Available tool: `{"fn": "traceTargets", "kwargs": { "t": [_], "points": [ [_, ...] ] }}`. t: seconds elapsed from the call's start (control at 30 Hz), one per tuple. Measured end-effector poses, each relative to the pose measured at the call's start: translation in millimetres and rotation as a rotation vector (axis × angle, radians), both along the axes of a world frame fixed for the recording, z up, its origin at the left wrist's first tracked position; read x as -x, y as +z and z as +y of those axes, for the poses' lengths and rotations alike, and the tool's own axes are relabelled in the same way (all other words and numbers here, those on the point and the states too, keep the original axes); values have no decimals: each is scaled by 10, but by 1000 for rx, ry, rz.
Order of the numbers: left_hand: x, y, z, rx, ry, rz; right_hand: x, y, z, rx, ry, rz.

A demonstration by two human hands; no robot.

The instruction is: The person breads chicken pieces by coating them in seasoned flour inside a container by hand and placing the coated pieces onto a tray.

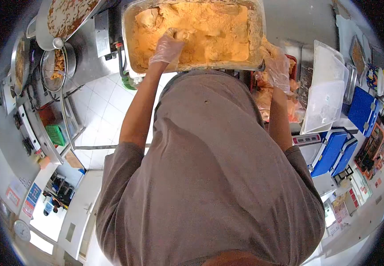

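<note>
A large rectangular tub [128, 40] holds orange-yellow breading powder [218, 40] with lumpy coated pieces partly buried in it. My left hand [169, 48], in a clear plastic glove, reaches into the tub with its fingers curled round a powder-coated piece of chicken [185, 35]. Outside the tub's right rim is my right hand [276, 64], also gloved. Its powder-caked fingers stretch toward the rim, and I make out nothing held in them. Under that hand and wrist, raw chicken pieces [293, 108] lie in and around a red container [293, 66], partly hidden by my forearm.
A translucent white plastic lid or tray [325, 91] stands on the right. Blue-lidded boxes [327, 155] are beyond it. At the left are a pan of reddish food [70, 15] and a wire basket [54, 71] with fried pieces. White floor tiles [99, 97] show below.
</note>
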State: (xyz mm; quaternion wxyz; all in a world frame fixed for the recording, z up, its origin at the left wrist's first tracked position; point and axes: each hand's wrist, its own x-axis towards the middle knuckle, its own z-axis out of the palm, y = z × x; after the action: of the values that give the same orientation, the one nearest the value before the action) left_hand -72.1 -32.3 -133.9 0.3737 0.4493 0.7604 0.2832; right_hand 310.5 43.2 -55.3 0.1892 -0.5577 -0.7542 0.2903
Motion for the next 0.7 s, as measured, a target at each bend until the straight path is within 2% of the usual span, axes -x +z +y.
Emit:
{"fn": "traceTargets", "kwargs": {
  "t": [0.03, 0.13, 0.2, 0.23, 0.27, 0.3, 0.37, 0.43, 0.53, 0.6, 0.63, 0.7],
  "points": [
    [-31, 39, 11, -120, 80, -87, -17, -28, 2, -77, 31, -49],
    [49, -53, 15, -263, 49, -38, 71, 47, -22, -190, 87, 26],
    [-66, 499, 136, -7, 61, 20, 48, -12, -28, -517, 273, -240],
    [-107, 698, 184, 122, 64, 51, 75, -18, -32, -455, 275, -205],
    [-86, 650, 168, 70, -80, 131, 102, -23, -35, -393, 274, -171],
    [-41, 615, 150, 17, -223, 212, 245, 38, -35, -109, 182, 33],
    [-20, 579, 156, 3, -272, 40, 554, 248, 18, 212, 136, 149],
    [-142, 775, 148, 94, -73, -469, 860, 595, 63, 294, 234, -28],
    [-327, 828, 191, 137, 98, -946, 996, -124, 44, 192, 241, 427],
    [-357, 694, 221, 161, 25, -881, 1014, -368, 72, 478, 210, 855],
    [-365, 617, 218, 174, -8, -849, 1001, -482, 82, 543, 162, 994],
    [-446, 737, 160, 134, 78, -1030, 971, -673, 112, 580, 33, 1201]
  ]
}}
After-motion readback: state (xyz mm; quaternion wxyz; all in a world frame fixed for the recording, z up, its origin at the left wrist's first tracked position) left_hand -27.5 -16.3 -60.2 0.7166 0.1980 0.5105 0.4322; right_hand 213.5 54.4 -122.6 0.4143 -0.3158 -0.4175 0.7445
